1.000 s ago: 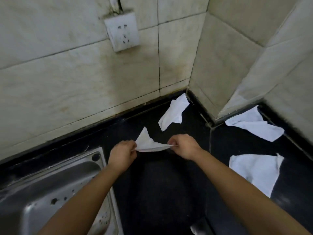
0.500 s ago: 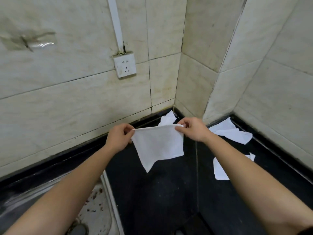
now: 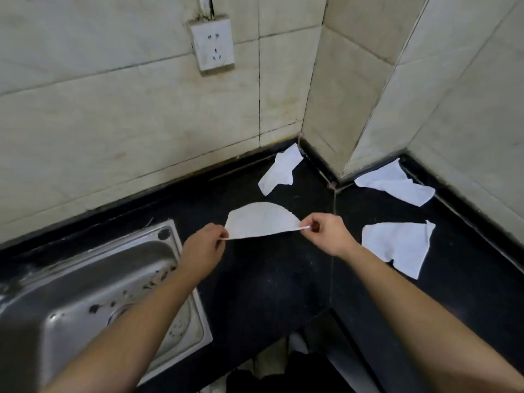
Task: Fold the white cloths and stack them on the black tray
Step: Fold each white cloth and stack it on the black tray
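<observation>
Held cloth and the two grips, head view. The left grip [image 3: 202, 246] is pinching one end of a white cloth [image 3: 262, 221] between thumb and curled fingers, and the right grip [image 3: 326, 235] is pinching the other end the same way. Both are therefore closing on the cloth, and neither is free. The cloth is hanging in the air just right of the sink [image 3: 85, 279], above the black tabletop [image 3: 269, 293]. Its near edge is stretching taut from grip to grip, so its long axis is running left to right, across the person's line of sight. The rest of the sheet is arching away from the grips, towards the wall. This is the deciding relation: the free part is lying beyond the held edge, so the fold is probably calling for the cloth to be laid flat or for the two ends to be brought together. The left grip is nearer the sink, the right grip farther from it. Three loose cloths are lying unfolded right of the sink: one [image 3: 279, 170] at the wall, one [image 3: 397, 185] in the far corner, and one [image 3: 397, 245] just beyond the right grip. No tray is showing distinctly against the dark surface.
</observation>
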Tool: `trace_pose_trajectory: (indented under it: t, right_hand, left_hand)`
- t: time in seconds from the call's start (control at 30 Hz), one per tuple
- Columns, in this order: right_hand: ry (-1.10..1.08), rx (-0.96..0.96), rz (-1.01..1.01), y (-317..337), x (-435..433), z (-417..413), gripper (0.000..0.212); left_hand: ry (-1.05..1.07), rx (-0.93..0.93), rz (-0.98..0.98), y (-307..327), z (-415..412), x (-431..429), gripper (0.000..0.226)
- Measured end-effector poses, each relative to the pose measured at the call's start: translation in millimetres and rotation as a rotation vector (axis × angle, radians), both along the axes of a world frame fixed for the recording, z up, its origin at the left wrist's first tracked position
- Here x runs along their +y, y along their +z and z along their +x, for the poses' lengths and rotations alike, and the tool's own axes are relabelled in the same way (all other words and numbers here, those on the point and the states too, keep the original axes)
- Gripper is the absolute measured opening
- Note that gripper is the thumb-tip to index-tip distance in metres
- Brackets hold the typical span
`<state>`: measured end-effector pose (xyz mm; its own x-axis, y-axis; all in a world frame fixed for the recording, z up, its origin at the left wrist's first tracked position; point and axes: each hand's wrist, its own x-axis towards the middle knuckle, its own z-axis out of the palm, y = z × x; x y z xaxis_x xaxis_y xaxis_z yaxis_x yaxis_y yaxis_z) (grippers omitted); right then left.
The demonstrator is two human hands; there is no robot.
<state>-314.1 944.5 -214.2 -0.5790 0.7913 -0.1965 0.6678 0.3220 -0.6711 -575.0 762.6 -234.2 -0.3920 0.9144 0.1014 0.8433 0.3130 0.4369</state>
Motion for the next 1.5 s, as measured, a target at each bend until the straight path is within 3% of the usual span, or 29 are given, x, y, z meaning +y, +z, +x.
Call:
trace_pose_trajectory:
  t: [0.23, 0.37, 0.5, 0.7, 0.83, 1.17, 1.27, 1.4, 1.5]
  right_hand:
    - [0.266, -0.407, -0.2, -91.9, -75.1, 40.6, 0.018]
    - [0.309, -0.416, -0.244, -103.8, -87.0, 48.8, 0.017]
    - [0.235, -0.347, -0.298, -105.8, -70.6, 47.3, 0.015]
    - [-0.231, -0.022, -0.379, -105.6, -32.6, 13.5, 0.012]
    - [-0.341, 0.057, -0.404, -111.8, -9.6, -12.7, 0.012]
    - [-0.283, -0.022, -0.278, -140.3, 5.9, -29.1, 0.025]
    - [-0.245, -0.039, -0.213, -141.2, -1.8, -28.7, 0.041]
    - [0.025, -0.146, 0.283, -146.7, -24.8, -26.6, 0.05]
    - [0.305, -0.245, 0.443, -154.5, -46.4, -42.6, 0.057]
  left_hand:
    - [-0.211, -0.099, -0.559, -85.6, 47.3, -88.7, 0.022]
    - [-0.274, -0.174, -0.691, -98.7, 51.2, -103.7, 0.025]
    - [-0.146, -0.304, -0.638, -95.3, 38.8, -91.1, 0.018]
    - [0.421, -0.674, -0.272, -86.5, 12.6, -39.3, 0.014]
    - [0.559, -0.718, -0.152, -91.3, 1.3, -3.6, 0.014]
    - [0.5, -0.49, -0.231, -131.3, -10.2, 14.9, 0.022]
    - [0.438, -0.393, -0.199, -132.5, -4.1, 11.2, 0.03]
    - [0.187, 0.046, -0.099, -129.2, 11.7, -0.2, 0.043]
    - [-0.076, 0.183, -0.258, -136.6, 20.7, -6.3, 0.056]
